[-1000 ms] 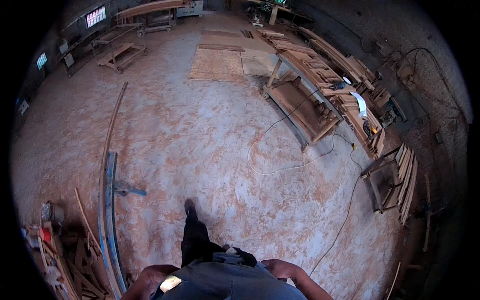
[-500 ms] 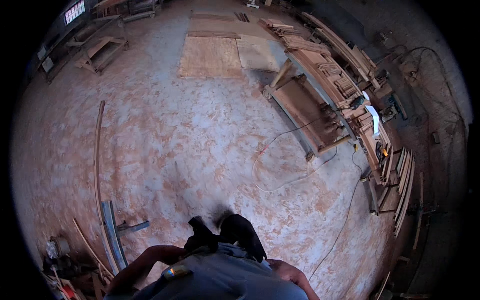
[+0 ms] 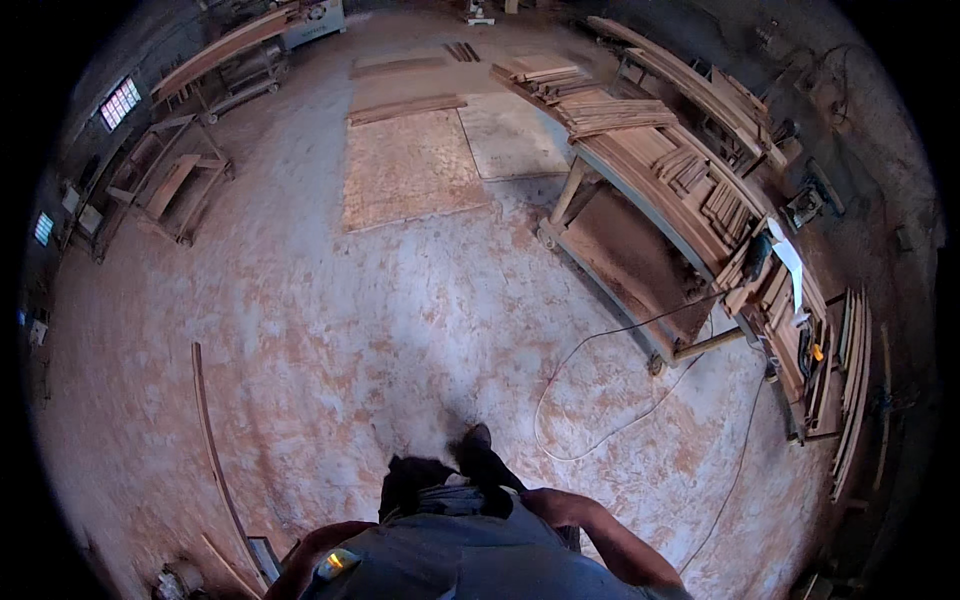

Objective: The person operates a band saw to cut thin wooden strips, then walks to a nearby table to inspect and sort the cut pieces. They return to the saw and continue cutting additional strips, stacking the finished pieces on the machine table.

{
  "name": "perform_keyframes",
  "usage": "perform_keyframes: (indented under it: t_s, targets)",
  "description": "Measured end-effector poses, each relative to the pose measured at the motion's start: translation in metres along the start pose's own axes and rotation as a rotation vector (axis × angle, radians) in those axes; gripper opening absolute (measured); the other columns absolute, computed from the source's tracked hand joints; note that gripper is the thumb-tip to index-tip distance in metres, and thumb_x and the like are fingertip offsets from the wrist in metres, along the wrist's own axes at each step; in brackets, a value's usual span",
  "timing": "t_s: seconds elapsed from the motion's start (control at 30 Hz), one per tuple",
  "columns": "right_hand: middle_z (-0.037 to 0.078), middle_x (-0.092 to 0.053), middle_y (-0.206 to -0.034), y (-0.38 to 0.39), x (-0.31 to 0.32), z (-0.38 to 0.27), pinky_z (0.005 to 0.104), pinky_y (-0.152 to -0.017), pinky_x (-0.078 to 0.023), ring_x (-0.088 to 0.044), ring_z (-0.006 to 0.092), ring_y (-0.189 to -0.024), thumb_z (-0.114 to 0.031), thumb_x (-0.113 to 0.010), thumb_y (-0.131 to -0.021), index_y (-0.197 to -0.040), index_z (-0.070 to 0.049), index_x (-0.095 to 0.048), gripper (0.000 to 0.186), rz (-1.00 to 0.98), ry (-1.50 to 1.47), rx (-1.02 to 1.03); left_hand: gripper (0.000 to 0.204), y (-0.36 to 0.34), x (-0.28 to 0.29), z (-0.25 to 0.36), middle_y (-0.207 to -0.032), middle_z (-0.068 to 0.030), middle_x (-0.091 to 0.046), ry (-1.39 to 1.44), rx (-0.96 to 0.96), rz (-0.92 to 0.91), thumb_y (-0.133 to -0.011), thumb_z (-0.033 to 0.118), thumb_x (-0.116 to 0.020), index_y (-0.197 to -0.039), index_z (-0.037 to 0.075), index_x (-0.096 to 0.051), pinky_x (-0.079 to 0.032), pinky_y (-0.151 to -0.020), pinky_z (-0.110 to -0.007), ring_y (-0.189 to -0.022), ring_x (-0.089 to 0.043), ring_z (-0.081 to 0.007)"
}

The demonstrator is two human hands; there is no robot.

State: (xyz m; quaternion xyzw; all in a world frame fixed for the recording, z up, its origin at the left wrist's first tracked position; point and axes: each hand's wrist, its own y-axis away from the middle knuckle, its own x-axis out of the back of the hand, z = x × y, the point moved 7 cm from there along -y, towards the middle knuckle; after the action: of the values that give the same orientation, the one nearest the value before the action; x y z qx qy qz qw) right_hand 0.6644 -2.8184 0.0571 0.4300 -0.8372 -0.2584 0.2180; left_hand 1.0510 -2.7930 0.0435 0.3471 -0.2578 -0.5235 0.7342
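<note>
My right arm [image 3: 610, 532] bends in from the lower edge toward the right side of my waist. Its hand end sits close against my dark trousers, and the fingers cannot be made out. My left arm [image 3: 318, 545] shows only in part beside the grey shirt [image 3: 480, 555]; the left hand is hidden by the shirt and body. Nothing held can be seen in either hand. One dark shoe [image 3: 478, 438] is forward on the dusty floor [image 3: 370, 330]. A small bright yellow item [image 3: 337, 563] is at the left of the shirt.
On the right stands a long wheeled workbench [image 3: 650, 225] stacked with wooden strips [image 3: 620, 115]. A cable [image 3: 540, 420] loops on the floor beside it. Plywood sheets [image 3: 410, 170] lie ahead. A long wooden strip [image 3: 210, 430] lies at left; wooden frames [image 3: 170, 185] stand far left.
The view has shifted forward: plywood and workbench appear nearer and lower, and the left strip has slid toward the lower edge. My feet have changed position; my right arm shows more.
</note>
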Motion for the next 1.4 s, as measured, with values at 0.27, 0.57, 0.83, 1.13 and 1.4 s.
perform_keyframes:
  t_s: [0.27, 0.57, 0.83, 1.13, 1.4]
  targets:
    - [0.018, -0.062, -0.116, -0.072, 0.165, -0.043, 0.0389, -0.091, -0.045, -0.06, 0.0297, -0.106, -0.022, -0.055, -0.086, -0.121, -0.005, -0.057, 0.039, -0.039, -0.061, -0.281, 0.041, -0.066, 0.192, 0.062, -0.104, -0.0155, -0.065, 0.008, -0.013, -0.017, -0.08, 0.017, -0.06, -0.119, 0.007, -0.056, -0.047, -0.084, -0.037, -0.095, -0.06, -0.0228]
    - [0.021, -0.065, -0.102, -0.154, 0.328, -0.122, 0.0391, -0.083, -0.046, -0.062, 0.0347, -0.095, -0.021, -0.055, -0.084, -0.108, -0.004, -0.061, 0.03, 0.218, -0.02, -0.201, 0.044, -0.138, 0.457, 0.142, -0.098, -0.0149, -0.066, -0.295, -0.045, -0.258, -0.076, 0.017, -0.061, -0.119, 0.007, -0.057, -0.048, -0.081, -0.037, -0.089, -0.062, -0.0225]
    - [0.01, -0.066, -0.098, -0.209, 0.443, -0.114, 0.0298, -0.082, -0.047, -0.059, 0.016, -0.089, -0.011, -0.056, -0.092, -0.114, 0.003, -0.059, 0.027, 0.684, -0.548, -0.211, 0.043, -0.24, 0.642, 0.3, -0.104, -0.0163, -0.066, -0.794, -0.094, -0.025, -0.084, 0.032, -0.061, -0.117, 0.004, -0.057, -0.049, -0.083, -0.04, -0.096, -0.063, -0.0328]
    - [0.02, -0.066, -0.093, -0.263, 0.677, -0.147, 0.0379, -0.078, -0.05, -0.065, 0.0312, -0.088, -0.02, -0.057, -0.09, -0.107, -0.001, -0.062, 0.027, 1.017, -0.359, -0.047, 0.033, -0.319, 0.801, 0.477, -0.098, -0.0108, -0.067, -0.119, -0.375, 0.338, -0.089, 0.018, -0.063, -0.116, 0.001, -0.059, -0.05, -0.082, -0.031, -0.092, -0.063, -0.0164]
    - [0.021, -0.066, -0.099, -0.294, 0.789, -0.164, 0.0373, -0.08, -0.052, -0.065, 0.0339, -0.091, -0.018, -0.062, -0.088, -0.109, 0.001, -0.062, 0.028, 1.113, -0.438, -0.095, 0.031, -0.426, 0.916, 0.581, -0.096, -0.0058, -0.065, -0.109, -0.49, 0.346, -0.089, 0.015, -0.061, -0.116, 0.0, -0.058, -0.051, -0.078, -0.03, -0.086, -0.061, -0.0126]
